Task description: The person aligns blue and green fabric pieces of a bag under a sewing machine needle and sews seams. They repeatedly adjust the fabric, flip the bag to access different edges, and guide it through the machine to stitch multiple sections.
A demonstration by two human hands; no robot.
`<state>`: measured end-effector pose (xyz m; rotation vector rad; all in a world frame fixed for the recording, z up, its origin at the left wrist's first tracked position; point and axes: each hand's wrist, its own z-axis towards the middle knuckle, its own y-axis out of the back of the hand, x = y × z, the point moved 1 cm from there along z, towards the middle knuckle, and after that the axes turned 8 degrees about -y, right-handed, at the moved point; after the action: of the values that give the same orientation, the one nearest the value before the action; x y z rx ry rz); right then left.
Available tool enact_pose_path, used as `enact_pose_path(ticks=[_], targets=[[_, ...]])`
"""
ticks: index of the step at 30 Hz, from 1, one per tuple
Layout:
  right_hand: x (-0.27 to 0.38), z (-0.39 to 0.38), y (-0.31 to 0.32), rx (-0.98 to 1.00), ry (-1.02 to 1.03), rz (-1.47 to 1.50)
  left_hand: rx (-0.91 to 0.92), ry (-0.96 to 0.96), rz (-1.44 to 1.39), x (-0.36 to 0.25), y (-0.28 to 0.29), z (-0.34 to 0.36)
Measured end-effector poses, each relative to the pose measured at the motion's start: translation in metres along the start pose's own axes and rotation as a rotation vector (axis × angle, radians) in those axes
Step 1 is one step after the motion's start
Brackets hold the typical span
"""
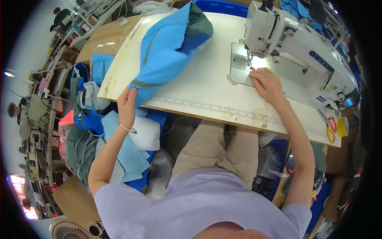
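A bright blue sewn fabric piece (pixel 163 55) with dark green strips and a green end hangs over the left part of the white table. My left hand (pixel 128 104) pinches its near corner at the table's front edge. The fabric's right edge is blurred. At the right stands a white sewing machine (pixel 318 65), its lamp lit beside the needle. My right hand (pixel 269 85) rests on the metal needle plate (pixel 240 65), just in front of the needle. Its fingers are bent and drawn together; whatever may lie between the fingertips is too small or hidden to make out.
A measuring tape strip (pixel 199 106) runs along the front of the table (pixel 215 87). Red and yellow scissors (pixel 331 129) and a yellow tape roll (pixel 342 126) lie at its right end. Piled fabric pieces (pixel 85 139) stand lower left. A blue bin (pixel 221 7) sits behind.
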<state>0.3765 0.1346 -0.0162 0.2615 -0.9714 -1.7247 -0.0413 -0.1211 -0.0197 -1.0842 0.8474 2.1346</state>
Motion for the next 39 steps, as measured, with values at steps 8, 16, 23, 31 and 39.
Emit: enact_pose_path(ticks=[8, 16, 23, 31, 39], targets=[[-0.002, -0.004, 0.003, 0.037, -0.041, 0.003, -0.493, 0.301, -0.624, -0.054, 0.033, 0.040], [0.001, -0.005, 0.007, 0.046, -0.063, 0.085, -0.429, 0.399, -0.657, -0.061, 0.045, 0.026], [-0.003, -0.007, 0.005, 0.063, -0.050, 0.064, -0.464, 0.369, -0.604, -0.079, 0.037, 0.027], [0.002, -0.006, 0.011, 0.076, -0.071, 0.068, -0.147, -0.257, -0.128, -0.110, 0.035, 0.028], [-0.009, -0.007, 0.004, 0.088, -0.103, 0.062, 0.689, -0.665, 0.441, -0.125, -0.020, -0.031]])
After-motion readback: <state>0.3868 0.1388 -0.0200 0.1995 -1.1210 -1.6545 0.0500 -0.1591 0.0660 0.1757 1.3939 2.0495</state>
